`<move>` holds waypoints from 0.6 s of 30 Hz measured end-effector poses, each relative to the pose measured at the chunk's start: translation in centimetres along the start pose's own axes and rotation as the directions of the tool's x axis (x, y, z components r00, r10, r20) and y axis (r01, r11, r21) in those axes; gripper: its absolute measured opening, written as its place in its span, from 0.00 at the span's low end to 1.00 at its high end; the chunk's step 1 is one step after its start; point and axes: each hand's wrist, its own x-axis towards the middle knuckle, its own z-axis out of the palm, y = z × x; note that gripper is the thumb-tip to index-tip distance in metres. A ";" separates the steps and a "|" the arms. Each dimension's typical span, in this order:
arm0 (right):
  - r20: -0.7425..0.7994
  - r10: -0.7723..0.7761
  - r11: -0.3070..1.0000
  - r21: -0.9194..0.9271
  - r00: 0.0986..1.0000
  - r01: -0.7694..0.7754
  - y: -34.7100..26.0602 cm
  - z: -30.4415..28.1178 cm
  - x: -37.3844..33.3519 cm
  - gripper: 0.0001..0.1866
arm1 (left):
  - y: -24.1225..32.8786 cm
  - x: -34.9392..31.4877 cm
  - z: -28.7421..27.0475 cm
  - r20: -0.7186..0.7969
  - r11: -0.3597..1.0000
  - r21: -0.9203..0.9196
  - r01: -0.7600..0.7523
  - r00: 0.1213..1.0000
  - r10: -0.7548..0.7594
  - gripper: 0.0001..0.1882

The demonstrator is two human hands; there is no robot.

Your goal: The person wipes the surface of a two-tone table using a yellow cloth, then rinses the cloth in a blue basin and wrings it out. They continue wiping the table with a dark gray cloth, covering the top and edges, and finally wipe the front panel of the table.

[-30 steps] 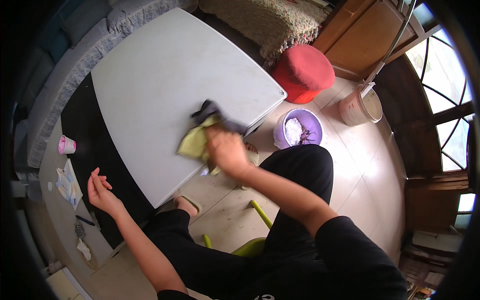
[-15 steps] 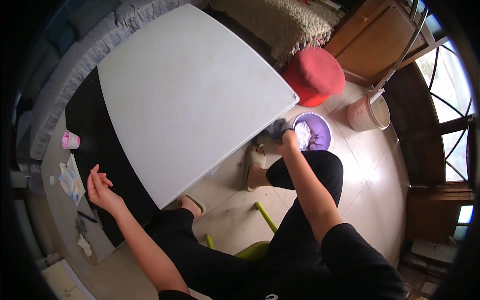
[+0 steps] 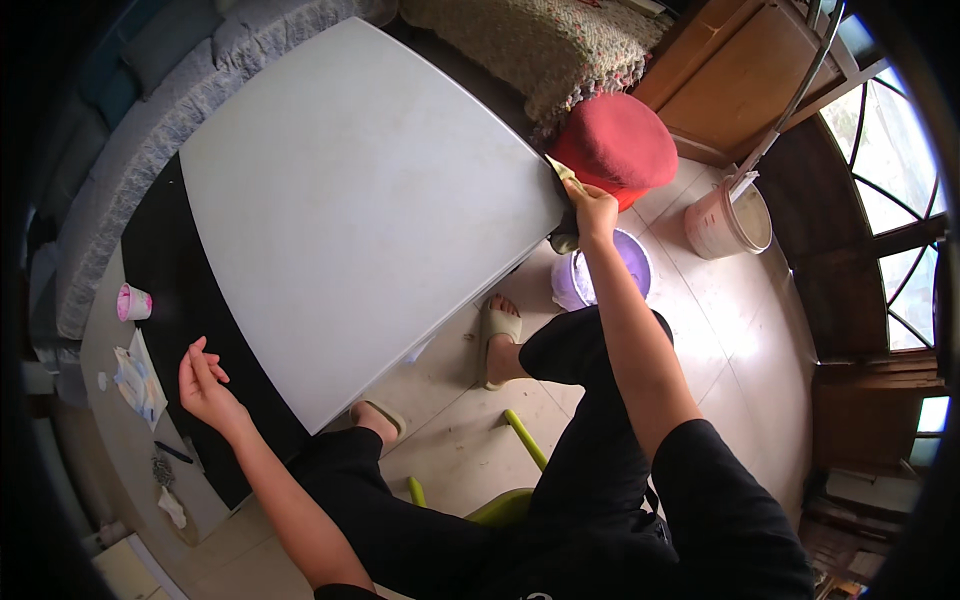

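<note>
At the right corner of the white tabletop [image 3: 375, 200], my right hand [image 3: 592, 212] is closed around a crumpled cloth [image 3: 563, 242]. A pale yellow-green tip of it sticks out over the edge, and a darker part hangs below the fingers. Just beyond the wrist, a purple bucket [image 3: 637, 262] with whitish stuff inside stands on the floor, partly hidden by my forearm. My left hand [image 3: 207, 385] hovers by the black strip [image 3: 200, 285] of the table, its fingers loosely bent and apart, with nothing in them.
A red stool [image 3: 622, 145] stands beyond the table corner. Farther right is a pinkish bucket [image 3: 712, 222] with a pole. A pink-stained cup [image 3: 133, 303], a tissue pack [image 3: 140, 385] and a black pen [image 3: 174, 452] lie to the left. Green stool legs [image 3: 525, 438] show beneath me.
My right hand has risen from beside the purple bucket to the table corner, bringing the cloth along. My left hand stays nearly in place, and the view has shifted slightly.
</note>
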 end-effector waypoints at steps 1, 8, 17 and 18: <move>0.020 -0.090 0.992 -0.090 0.996 0.092 0.2 -0.4 -0.7 0.17 | 0.0 0.0 0.0 -0.004 1.000 -0.005 0.001 1.000 -0.001 0.12; 0.216 -0.089 0.923 -0.349 0.972 0.162 -2.0 0.9 1.1 0.15 | -0.3 -0.1 -0.2 0.009 1.000 0.012 0.018 1.000 -0.018 0.11; 0.493 -0.438 0.454 -0.600 0.751 0.659 -4.2 9.2 2.1 0.16 | -0.7 -0.9 1.4 0.007 0.995 -0.025 0.092 0.996 -0.091 0.10; 0.470 -0.616 0.363 -0.543 0.632 0.757 -2.3 9.0 2.0 0.17 | -1.0 -0.9 1.6 0.011 0.993 -0.010 0.115 0.993 -0.114 0.10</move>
